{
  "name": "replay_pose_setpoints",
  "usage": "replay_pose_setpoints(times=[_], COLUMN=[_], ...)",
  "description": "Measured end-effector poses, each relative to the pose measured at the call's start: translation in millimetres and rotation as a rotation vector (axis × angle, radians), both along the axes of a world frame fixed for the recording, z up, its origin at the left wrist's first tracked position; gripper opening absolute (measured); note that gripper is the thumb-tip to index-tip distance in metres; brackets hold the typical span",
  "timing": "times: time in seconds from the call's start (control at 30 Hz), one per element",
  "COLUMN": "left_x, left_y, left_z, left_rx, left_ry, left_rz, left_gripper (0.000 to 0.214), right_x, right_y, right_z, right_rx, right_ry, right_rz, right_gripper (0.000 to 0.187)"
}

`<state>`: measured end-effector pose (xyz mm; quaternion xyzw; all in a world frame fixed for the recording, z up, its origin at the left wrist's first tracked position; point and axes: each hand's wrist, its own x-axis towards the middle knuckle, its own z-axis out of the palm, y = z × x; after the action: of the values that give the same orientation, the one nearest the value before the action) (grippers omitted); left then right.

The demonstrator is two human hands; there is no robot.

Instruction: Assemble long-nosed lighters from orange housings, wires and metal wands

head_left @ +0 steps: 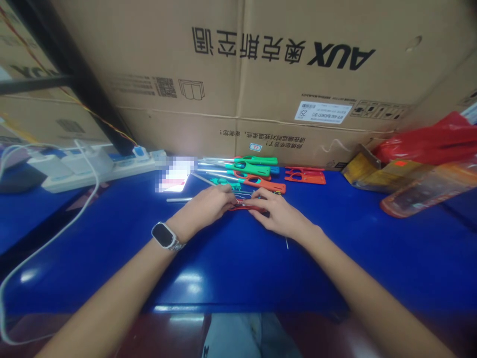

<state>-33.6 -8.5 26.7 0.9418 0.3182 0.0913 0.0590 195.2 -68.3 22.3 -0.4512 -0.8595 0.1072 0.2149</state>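
Observation:
Both hands meet over a red utility lighter casing point(248, 207) on the blue table, with small parts and thin wires visible in it. My left hand point(216, 201) pinches its left end, fingers closed; a watch is on that wrist. A metal lighter tube point(179, 200) sticks out to the left from under this hand. My right hand point(278, 211) has its fingers bent around the casing's right part, thumb at the near edge. Just beyond lie several long lighters, among them a green one point(253, 169) and an orange one point(266, 185). Fingertips partly hide the inner parts.
Orange-red casing pieces point(305, 176) lie behind my right hand. A glowing, blurred-out screen point(177, 174) and a white power strip point(104, 171) with cables are at left. A large cardboard box point(238, 99) walls the back. An open carton point(365, 166) and a plastic container point(425, 191) stand at right.

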Motion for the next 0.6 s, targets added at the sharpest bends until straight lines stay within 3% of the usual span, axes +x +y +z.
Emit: replay_pose_setpoints(times=[0.3,0.6], left_x=[4.9,4.3], left_y=[-0.3,-2.4], left_z=[6.2,1.2], left_rx=[-0.011,0.01], left_ry=[0.007,-0.016], left_rz=[-0.002,-0.029], left_gripper=[0.022,0.027], right_x=[-2.1,-4.1], right_y=[-3.7,-9.6], right_z=[1.0,0.0], right_rx=[-0.055,-0.055], right_ry=[0.006,-0.032], right_rz=[0.019,0.024], right_gripper=[0.024,0.025])
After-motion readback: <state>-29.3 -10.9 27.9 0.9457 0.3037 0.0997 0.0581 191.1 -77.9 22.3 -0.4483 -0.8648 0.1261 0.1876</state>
